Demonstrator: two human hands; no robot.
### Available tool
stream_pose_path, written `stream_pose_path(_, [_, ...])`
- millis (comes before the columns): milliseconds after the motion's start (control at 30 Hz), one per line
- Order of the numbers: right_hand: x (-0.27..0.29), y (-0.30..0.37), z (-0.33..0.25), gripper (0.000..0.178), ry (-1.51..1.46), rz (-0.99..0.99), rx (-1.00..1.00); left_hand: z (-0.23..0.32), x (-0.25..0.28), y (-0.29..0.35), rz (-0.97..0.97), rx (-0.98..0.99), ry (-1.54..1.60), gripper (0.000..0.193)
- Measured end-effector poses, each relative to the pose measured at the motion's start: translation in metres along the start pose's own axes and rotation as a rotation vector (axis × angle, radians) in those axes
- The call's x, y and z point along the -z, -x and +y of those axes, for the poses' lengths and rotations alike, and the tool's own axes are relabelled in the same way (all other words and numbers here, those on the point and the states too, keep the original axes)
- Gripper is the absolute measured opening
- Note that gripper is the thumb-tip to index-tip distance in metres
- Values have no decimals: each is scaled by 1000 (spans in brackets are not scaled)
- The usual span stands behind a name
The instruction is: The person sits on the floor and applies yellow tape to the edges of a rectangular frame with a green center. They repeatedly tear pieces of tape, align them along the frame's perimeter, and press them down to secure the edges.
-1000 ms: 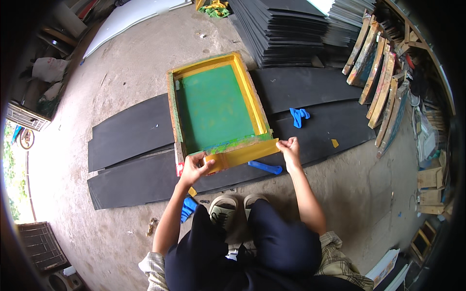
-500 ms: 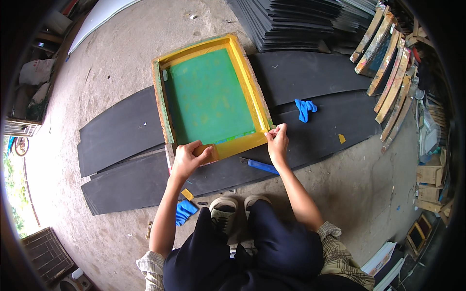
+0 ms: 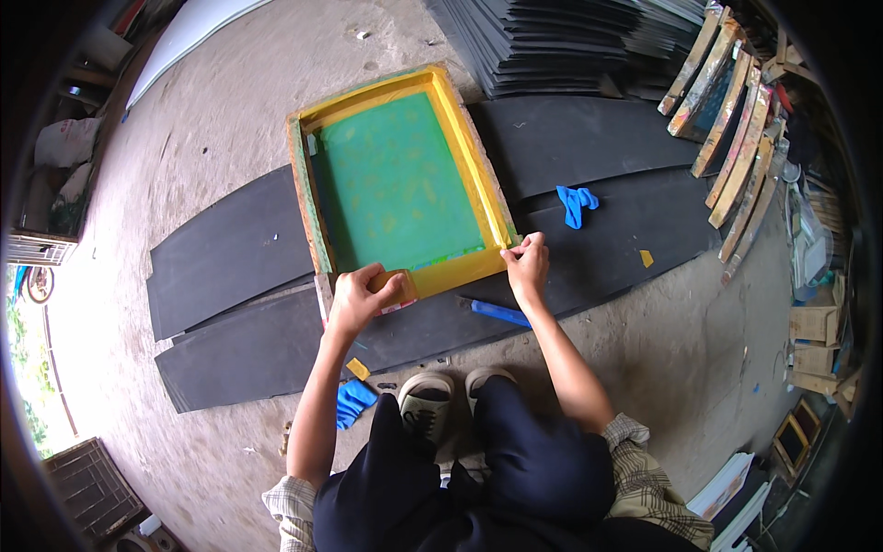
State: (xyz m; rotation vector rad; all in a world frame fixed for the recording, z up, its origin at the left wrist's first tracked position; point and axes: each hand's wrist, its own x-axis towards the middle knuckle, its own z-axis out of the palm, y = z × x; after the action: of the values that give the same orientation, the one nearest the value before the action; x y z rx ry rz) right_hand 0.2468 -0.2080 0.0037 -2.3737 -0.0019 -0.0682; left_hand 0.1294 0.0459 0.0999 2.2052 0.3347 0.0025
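A screen printing frame [image 3: 308,198] with a green mesh [image 3: 395,184] lies on black sheets, its inner sides lined with yellow tape. At its near left corner my left hand [image 3: 359,299] is closed round a roll of yellow-brown tape [image 3: 399,287]. From the roll a strip of tape [image 3: 460,272] stretches along the near side to the right. My right hand [image 3: 527,267] pinches the strip's other end at the near right corner. Whether the strip is stuck down along its whole length I cannot tell.
Black sheets [image 3: 230,248] lie under the frame, with a taller stack [image 3: 561,46] behind. A blue cloth [image 3: 577,204], a blue-handled tool [image 3: 499,314] and yellow tape scraps [image 3: 358,369] lie around. Another blue cloth [image 3: 353,402] is near my feet. Wooden frames [image 3: 736,138] lean at the right.
Both hands keep their places and their grip on the tape. The view has shifted very slightly; nothing else has visibly moved.
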Motion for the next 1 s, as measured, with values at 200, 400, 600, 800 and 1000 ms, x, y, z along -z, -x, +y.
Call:
stream_pose_path(200, [-3, -3, 3, 41, 11, -6, -15, -2, 2, -2, -3, -15, -35, 43])
stream_pose_path(400, [-4, -6, 4, 42, -25, -35, -43, -6, 4, -2, -7, -19, -17, 42])
stream_pose_path(600, [-3, -7, 0, 44, 74, -126, -102, 0, 5, -3, -6, -26, -10, 42])
stream_pose_path(800, [-1, -11, 14, 67, 220, -25, -200, -16, 2, -5, -11, -43, 68, 38])
stream_pose_path(1000, [-5, -17, 15, 68, 140, -103, -326, -38, 0, 2, 62, -125, 423, 30])
